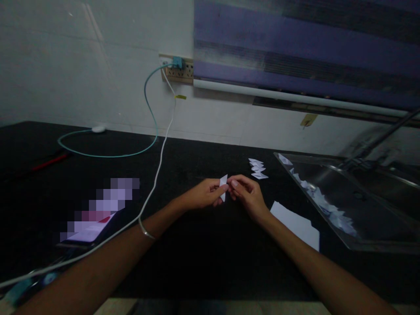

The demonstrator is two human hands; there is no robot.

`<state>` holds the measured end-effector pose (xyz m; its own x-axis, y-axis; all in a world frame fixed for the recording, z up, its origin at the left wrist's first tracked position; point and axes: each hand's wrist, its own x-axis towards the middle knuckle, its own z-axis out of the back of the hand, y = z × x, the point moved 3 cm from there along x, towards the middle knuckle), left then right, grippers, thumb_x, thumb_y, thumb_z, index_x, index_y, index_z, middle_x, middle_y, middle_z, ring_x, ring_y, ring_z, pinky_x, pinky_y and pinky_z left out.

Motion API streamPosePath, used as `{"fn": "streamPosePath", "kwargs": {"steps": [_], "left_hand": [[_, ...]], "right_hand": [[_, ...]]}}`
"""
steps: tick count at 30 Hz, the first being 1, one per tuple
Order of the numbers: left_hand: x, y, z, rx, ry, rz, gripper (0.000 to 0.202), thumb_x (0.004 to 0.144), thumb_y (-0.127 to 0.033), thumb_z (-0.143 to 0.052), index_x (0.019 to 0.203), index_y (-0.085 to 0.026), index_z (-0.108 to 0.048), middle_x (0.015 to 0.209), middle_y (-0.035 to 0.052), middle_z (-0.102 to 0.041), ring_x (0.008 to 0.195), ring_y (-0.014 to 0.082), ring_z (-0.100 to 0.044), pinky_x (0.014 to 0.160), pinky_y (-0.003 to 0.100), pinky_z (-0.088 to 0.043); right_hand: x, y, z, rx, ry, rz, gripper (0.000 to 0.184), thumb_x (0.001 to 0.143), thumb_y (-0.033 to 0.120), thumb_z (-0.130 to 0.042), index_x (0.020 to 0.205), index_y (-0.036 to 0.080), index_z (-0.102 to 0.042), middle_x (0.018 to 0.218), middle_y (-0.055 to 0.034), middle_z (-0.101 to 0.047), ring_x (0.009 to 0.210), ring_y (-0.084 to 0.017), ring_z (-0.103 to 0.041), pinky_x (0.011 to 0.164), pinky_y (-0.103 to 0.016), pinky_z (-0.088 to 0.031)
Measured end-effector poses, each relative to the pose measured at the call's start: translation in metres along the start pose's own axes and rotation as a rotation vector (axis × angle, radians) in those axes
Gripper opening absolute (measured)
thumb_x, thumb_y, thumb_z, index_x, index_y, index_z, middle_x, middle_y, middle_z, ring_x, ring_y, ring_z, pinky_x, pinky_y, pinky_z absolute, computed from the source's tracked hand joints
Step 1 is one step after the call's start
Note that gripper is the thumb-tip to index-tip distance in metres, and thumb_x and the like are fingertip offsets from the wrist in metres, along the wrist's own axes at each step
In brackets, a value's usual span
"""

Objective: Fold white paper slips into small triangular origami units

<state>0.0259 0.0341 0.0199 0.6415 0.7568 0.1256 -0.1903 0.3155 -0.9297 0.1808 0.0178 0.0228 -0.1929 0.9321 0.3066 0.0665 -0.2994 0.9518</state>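
Observation:
A small piece of folded white paper [223, 194] is pinched between the thumb and fingers of my left hand [211, 192], above the dark countertop. My right hand [246, 191] is beside its right edge, thumb and fingers curled together. Whether those right fingertips grip the paper's edge or only come close to it is hard to see. Just beyond my right hand lies a short row of folded white paper pieces [257, 168]. A stack of white paper sheets [297, 225] rests by my right forearm, which covers part of it.
At right is a metal sink [377, 197] with many folded paper pieces [328, 205] along its left rim. A lit phone [95, 227] stands at left. A white cable [160, 162] crosses my left forearm, and a teal cable [108, 156] loops behind. A red object [49, 162] lies far left.

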Motion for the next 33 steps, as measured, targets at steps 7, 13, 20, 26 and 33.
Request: {"fn": "streamPosePath", "kwargs": {"steps": [7, 13, 20, 26, 33], "left_hand": [[-0.003, 0.004, -0.002, 0.137, 0.162, 0.006, 0.049, 0.096, -0.052, -0.038, 0.07, -0.014, -0.054, 0.058, -0.0008, -0.055, 0.047, 0.008, -0.048, 0.045, 0.018, -0.034], [-0.003, -0.001, -0.004, 0.21, 0.235, -0.055, 0.054, 0.099, -0.049, -0.03, 0.064, -0.015, -0.052, 0.055, -0.0012, -0.052, 0.046, 0.0074, -0.045, 0.049, 0.021, -0.035], [-0.001, 0.0, -0.005, 0.027, 0.156, 0.059, 0.058, 0.095, -0.061, -0.031, 0.067, -0.015, -0.053, 0.054, -0.0012, -0.053, 0.044, 0.008, -0.046, 0.046, 0.021, -0.035], [0.01, 0.011, -0.002, -0.221, 0.116, 0.08, 0.077, 0.095, -0.066, -0.011, 0.073, -0.011, -0.06, 0.057, 0.0056, -0.062, 0.04, 0.0069, -0.049, 0.043, 0.02, -0.031], [0.016, 0.021, -0.002, -0.273, 0.16, 0.008, 0.066, 0.097, -0.062, -0.021, 0.089, -0.011, -0.062, 0.073, 0.0078, -0.067, 0.05, 0.0083, -0.056, 0.046, 0.02, -0.034]], "right_hand": [[0.0, 0.005, 0.0, -0.187, -0.028, 0.054, 0.02, 0.077, 0.037, -0.073, 0.078, 0.018, -0.07, 0.07, -0.001, -0.063, 0.057, -0.012, -0.055, 0.051, -0.024, -0.043], [0.002, 0.004, 0.005, -0.148, -0.144, 0.034, 0.027, 0.079, 0.042, -0.071, 0.07, 0.017, -0.065, 0.056, 0.0027, -0.054, 0.048, -0.009, -0.045, 0.045, -0.023, -0.035], [0.002, 0.007, 0.003, -0.208, -0.173, 0.066, 0.025, 0.081, 0.043, -0.069, 0.079, 0.018, -0.067, 0.057, 0.0026, -0.055, 0.047, -0.01, -0.047, 0.044, -0.024, -0.036], [-0.005, 0.016, -0.002, -0.527, -0.081, 0.314, 0.012, 0.087, 0.029, -0.063, 0.082, 0.019, -0.069, 0.077, -0.0031, -0.063, 0.069, -0.015, -0.058, 0.061, -0.029, -0.046], [-0.008, 0.021, -0.005, -0.635, -0.031, 0.436, 0.012, 0.089, 0.026, -0.062, 0.096, 0.02, -0.07, 0.08, -0.0037, -0.063, 0.07, -0.016, -0.059, 0.06, -0.029, -0.047]]}}
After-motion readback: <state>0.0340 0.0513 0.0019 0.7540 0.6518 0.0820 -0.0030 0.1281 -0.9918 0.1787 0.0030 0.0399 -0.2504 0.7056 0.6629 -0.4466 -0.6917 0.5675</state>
